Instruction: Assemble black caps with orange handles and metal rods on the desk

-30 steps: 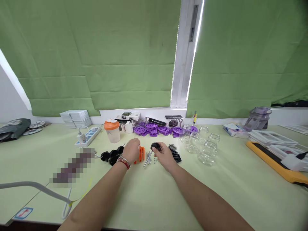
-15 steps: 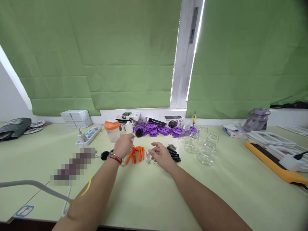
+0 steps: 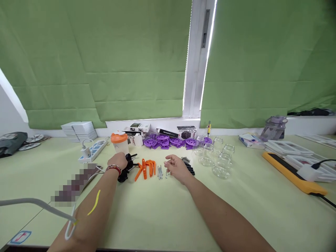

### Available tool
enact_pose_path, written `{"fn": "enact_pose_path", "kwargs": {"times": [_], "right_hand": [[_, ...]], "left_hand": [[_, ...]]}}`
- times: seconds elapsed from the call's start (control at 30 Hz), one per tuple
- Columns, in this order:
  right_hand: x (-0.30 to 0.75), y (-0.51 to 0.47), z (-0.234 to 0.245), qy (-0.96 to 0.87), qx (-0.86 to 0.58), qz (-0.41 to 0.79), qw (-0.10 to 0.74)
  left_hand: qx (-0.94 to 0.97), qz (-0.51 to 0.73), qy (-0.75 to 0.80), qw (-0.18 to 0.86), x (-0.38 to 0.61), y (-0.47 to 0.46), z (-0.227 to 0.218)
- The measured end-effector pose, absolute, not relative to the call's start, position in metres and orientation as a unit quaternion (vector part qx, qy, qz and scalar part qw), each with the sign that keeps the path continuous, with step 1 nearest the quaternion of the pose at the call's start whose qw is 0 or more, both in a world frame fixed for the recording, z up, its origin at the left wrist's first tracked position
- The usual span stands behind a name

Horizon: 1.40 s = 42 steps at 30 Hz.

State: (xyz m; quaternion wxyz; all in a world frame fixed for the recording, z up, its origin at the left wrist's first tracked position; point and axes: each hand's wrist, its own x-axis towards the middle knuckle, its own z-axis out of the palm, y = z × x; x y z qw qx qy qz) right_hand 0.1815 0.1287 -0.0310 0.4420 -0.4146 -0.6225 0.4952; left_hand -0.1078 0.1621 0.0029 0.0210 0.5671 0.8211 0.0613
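Note:
My left hand (image 3: 117,161) is at the left of the parts, its fingers closed around a black round-headed part with a thin stem (image 3: 129,156); the fingertips are partly hidden. More black parts (image 3: 123,175) lie just below and beside it. To their right, several orange angled plastic pieces (image 3: 144,169) and silver metal pins (image 3: 160,172) are laid out. My right hand (image 3: 177,169) rests low over the table, thumb and forefinger apart. Tiny metal pieces (image 3: 167,174) lie under its fingers. Black rods (image 3: 189,168) are beyond its right side, partly covered by it.
Purple spoked plastic parts (image 3: 164,140) and boxes (image 3: 187,132) line the back. Clear jars (image 3: 221,171) stand right of centre. An orange-lidded cup (image 3: 119,139) and a power strip (image 3: 96,150) are at left. A grey cable (image 3: 39,201) crosses my left forearm. An orange-yellow case (image 3: 292,172) lies right.
My left hand has moved left and back to the black parts, carrying the black part away from the purple pieces. My right hand stays nearly still. The view has shifted slightly.

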Motion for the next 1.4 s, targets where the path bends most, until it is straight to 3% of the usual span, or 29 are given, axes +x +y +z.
{"fn": "enact_pose_path", "kwargs": {"times": [0.27,0.4,0.53,0.63,0.73,0.87,1.4], "right_hand": [[0.19,0.14,-0.03,-0.599,-0.428,0.487,0.47],[0.208,0.133,-0.025,-0.618,-0.505,0.367,0.478],[0.243,0.1,-0.028,-0.718,-0.555,0.159,0.389],[0.272,0.071,-0.041,-0.744,-0.609,0.084,0.264],[0.294,0.054,-0.058,-0.746,-0.648,0.07,0.139],[0.305,0.05,-0.071,-0.769,-0.631,0.084,0.058],[0.304,0.053,-0.074,-0.783,-0.616,0.076,0.041]], "left_hand": [[0.58,0.067,0.812,0.014,-0.115,0.154,0.005],[0.592,0.085,0.801,-0.021,-0.102,0.139,0.01],[0.724,0.19,0.655,-0.1,-0.076,0.103,0.002],[0.819,0.191,0.536,-0.076,-0.063,0.065,-0.014],[0.886,0.122,0.448,-0.001,-0.064,0.036,-0.031],[0.912,0.056,0.399,0.074,-0.07,0.024,-0.043],[0.909,0.026,0.412,0.056,-0.065,0.032,-0.048]]}}
